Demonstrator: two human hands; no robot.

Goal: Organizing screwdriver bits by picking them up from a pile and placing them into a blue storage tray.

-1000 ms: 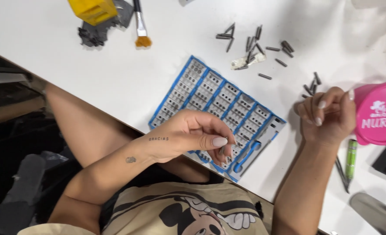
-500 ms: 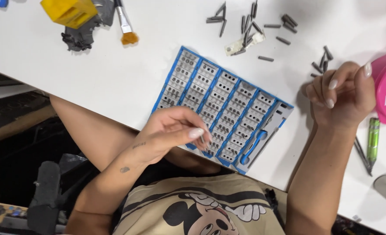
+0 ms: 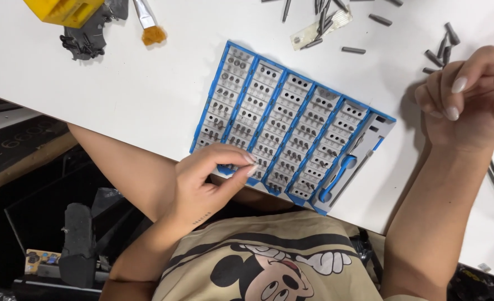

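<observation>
At the desk edge, the left hand had been lowered onto the bit tray, a bit pinched. The right hand, curled, had been raised beside loose bits.

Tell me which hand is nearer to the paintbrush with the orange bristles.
Left. The left hand pinches at the blue bit tray's near edge, below the paintbrush; the right hand is far across the white table.

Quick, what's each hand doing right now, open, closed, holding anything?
Left hand: fingers pinched together at the near edge of the blue plastic bit tray; what they pinch cannot be told.
Right hand: curled loosely; whether it holds anything cannot be told.
</observation>
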